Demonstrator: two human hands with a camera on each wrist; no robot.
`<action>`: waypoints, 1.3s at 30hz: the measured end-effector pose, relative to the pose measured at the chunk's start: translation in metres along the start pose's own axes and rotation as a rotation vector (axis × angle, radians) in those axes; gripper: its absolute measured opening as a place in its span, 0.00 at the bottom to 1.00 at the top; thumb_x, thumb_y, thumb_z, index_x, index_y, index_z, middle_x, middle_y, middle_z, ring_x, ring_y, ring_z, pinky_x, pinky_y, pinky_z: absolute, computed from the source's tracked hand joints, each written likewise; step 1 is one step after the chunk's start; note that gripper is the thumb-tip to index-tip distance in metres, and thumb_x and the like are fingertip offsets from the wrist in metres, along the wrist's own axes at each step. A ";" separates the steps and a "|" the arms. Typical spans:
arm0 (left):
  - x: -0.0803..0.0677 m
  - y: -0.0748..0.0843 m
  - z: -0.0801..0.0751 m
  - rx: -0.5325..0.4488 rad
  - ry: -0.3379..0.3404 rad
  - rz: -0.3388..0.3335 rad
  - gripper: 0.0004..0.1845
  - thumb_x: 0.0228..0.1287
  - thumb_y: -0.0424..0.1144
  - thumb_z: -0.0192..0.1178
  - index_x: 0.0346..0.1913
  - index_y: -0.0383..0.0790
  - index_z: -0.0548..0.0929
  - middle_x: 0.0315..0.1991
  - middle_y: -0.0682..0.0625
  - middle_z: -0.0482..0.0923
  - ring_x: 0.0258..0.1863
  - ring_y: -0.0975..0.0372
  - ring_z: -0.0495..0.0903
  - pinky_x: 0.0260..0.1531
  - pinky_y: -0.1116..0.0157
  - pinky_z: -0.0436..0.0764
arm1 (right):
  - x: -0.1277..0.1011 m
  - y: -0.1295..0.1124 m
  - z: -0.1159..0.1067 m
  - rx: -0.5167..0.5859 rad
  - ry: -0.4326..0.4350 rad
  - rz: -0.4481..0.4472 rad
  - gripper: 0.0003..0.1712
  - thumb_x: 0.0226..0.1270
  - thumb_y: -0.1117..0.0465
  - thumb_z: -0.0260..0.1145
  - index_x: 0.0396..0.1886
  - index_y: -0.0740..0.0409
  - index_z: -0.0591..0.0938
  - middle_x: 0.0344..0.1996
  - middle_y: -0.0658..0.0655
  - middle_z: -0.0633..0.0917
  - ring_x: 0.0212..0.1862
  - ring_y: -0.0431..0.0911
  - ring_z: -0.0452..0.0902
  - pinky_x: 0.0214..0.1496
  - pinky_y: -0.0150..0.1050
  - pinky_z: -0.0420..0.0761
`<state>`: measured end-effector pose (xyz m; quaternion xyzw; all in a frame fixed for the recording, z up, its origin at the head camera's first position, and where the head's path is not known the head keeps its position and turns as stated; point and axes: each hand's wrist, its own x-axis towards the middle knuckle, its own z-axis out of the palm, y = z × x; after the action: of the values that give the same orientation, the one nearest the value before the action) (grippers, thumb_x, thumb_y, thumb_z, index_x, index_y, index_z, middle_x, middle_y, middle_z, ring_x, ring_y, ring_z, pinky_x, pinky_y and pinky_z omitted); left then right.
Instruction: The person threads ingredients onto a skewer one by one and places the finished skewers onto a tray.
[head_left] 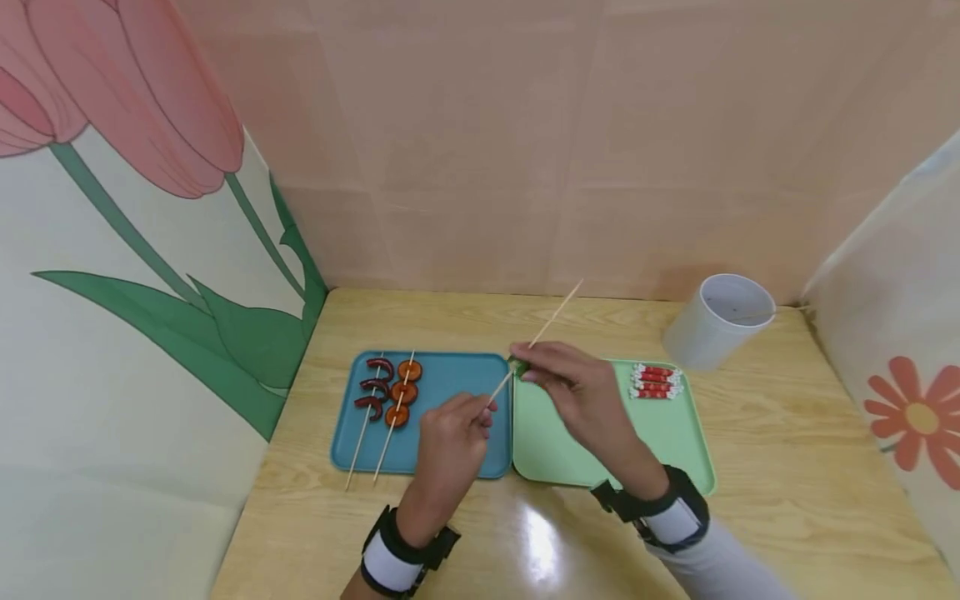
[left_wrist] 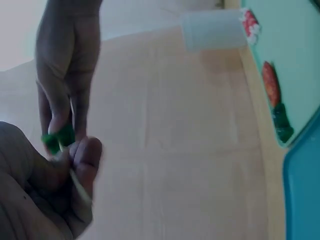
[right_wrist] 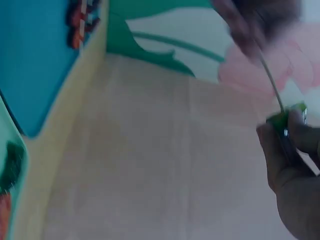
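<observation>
My left hand (head_left: 453, 437) grips the lower part of a thin wooden skewer (head_left: 555, 314), which slants up to the right. My right hand (head_left: 585, 400) pinches a small green piece (head_left: 517, 366) on the skewer between thumb and fingers. In the right wrist view, the green piece (right_wrist: 286, 117) looks shiny, with the skewer running into it. Below the hands, the blue tray (head_left: 465, 367) carries two loaded skewers: one with dark red curved pieces (head_left: 377, 385), the other with round orange-brown slices (head_left: 404, 392). The light green tray (head_left: 555, 454) lies against its right side.
Red pieces with white ends (head_left: 656, 382) lie in the green tray's far right corner. The left wrist view also shows an orange-red long piece (left_wrist: 271, 84) and dark green pieces (left_wrist: 282, 124) there. A white cup (head_left: 705, 329) with a stick in it stands behind, near the wall.
</observation>
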<state>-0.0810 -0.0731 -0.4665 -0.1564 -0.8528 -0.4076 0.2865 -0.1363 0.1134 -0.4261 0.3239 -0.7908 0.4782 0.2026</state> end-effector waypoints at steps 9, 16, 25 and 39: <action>0.000 -0.003 -0.002 0.034 -0.010 -0.040 0.15 0.49 0.12 0.59 0.31 0.30 0.91 0.25 0.45 0.86 0.22 0.62 0.85 0.22 0.77 0.82 | -0.015 0.000 0.026 -0.020 -0.054 0.025 0.25 0.60 0.70 0.74 0.57 0.51 0.88 0.47 0.52 0.90 0.46 0.44 0.88 0.44 0.22 0.82; -0.006 -0.013 -0.001 0.004 -0.020 -0.108 0.15 0.52 0.12 0.59 0.32 0.29 0.91 0.26 0.45 0.86 0.22 0.63 0.85 0.22 0.81 0.80 | -0.019 0.015 0.022 0.061 -0.088 0.031 0.27 0.61 0.72 0.72 0.61 0.54 0.85 0.56 0.58 0.88 0.57 0.42 0.85 0.54 0.24 0.83; -0.016 -0.022 -0.005 -0.104 0.021 -0.208 0.14 0.59 0.13 0.58 0.37 0.29 0.90 0.29 0.42 0.86 0.25 0.60 0.87 0.26 0.79 0.83 | -0.040 0.133 0.002 -0.364 -0.229 0.438 0.13 0.73 0.63 0.66 0.53 0.61 0.86 0.48 0.62 0.88 0.49 0.56 0.84 0.51 0.50 0.87; -0.016 -0.022 -0.009 -0.133 -0.016 -0.275 0.12 0.63 0.15 0.58 0.39 0.28 0.90 0.30 0.43 0.86 0.26 0.60 0.86 0.27 0.75 0.86 | -0.066 0.213 0.023 -0.792 -0.357 0.176 0.11 0.63 0.76 0.68 0.45 0.68 0.84 0.40 0.67 0.84 0.42 0.61 0.79 0.39 0.56 0.86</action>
<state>-0.0762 -0.0942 -0.4851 -0.0600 -0.8395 -0.4973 0.2104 -0.2403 0.1851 -0.6114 0.2302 -0.9602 0.0903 0.1298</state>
